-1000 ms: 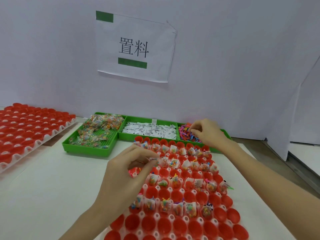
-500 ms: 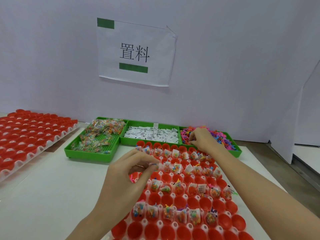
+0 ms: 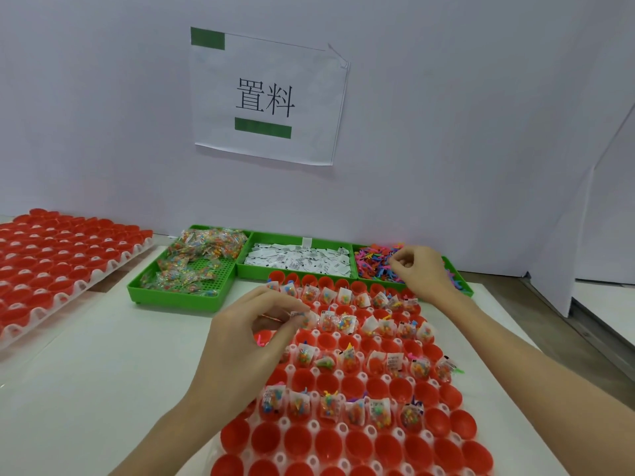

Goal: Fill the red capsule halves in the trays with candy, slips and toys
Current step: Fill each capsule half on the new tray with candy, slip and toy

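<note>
Both hands worked over the capsule tray (image 3: 347, 438): the left hand (image 3: 254, 341) pinched small pieces above a red half, while the right hand (image 3: 421, 271), fingers curled, picked at the toys (image 3: 372, 262) in the right green bin; what it gripped was unclear.

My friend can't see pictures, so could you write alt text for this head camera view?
Two bare hands work over a tray of red capsule halves, some already filled: the left hand pinches small items above it, while the right hand reaches into a green bin of colourful toys. Beside it sit bins of white slips and candy packets.
</note>
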`<state>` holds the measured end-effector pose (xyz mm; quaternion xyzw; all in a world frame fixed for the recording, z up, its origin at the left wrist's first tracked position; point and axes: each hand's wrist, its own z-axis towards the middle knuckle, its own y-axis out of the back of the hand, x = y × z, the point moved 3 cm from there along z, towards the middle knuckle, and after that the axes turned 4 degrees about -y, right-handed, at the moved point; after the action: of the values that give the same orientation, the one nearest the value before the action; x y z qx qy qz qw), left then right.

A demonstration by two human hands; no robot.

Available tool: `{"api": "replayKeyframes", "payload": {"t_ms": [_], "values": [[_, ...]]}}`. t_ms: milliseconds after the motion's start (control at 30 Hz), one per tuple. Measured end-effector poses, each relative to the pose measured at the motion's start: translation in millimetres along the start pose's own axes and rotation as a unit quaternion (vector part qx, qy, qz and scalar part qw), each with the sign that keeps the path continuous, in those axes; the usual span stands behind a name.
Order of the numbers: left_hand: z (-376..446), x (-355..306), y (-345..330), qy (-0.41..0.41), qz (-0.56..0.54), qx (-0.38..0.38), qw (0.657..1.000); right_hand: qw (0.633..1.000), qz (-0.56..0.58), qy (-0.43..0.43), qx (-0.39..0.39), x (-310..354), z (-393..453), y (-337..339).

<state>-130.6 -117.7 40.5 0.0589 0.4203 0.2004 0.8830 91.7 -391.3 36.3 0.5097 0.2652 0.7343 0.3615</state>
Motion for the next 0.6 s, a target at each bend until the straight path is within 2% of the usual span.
{"api": "replayKeyframes", "payload": {"t_ms": [133,333,433,600], "values": [[0.1,-1.1,-0.1,0.030,-0.036,0.006,0.999,0.985,0.167,-0.041,0.004,17.9,-38.9,21.7],[-4.9,-11.6,-5.9,0.101,-0.173,0.074,0.977,0.900,0.415,-0.056,0.122,50.3,-144.7,51.7],[-11.8,-18.7,-15.0,0.104,-0.205,0.115,0.966,0.870,0.455,-0.064,0.177,64.8,-190.0,45.0],[-21.0,-23.2,-27.1,0.104,-0.186,0.181,0.960,0.899,0.396,-0.028,0.184,84.1,-217.9,31.6]]}}
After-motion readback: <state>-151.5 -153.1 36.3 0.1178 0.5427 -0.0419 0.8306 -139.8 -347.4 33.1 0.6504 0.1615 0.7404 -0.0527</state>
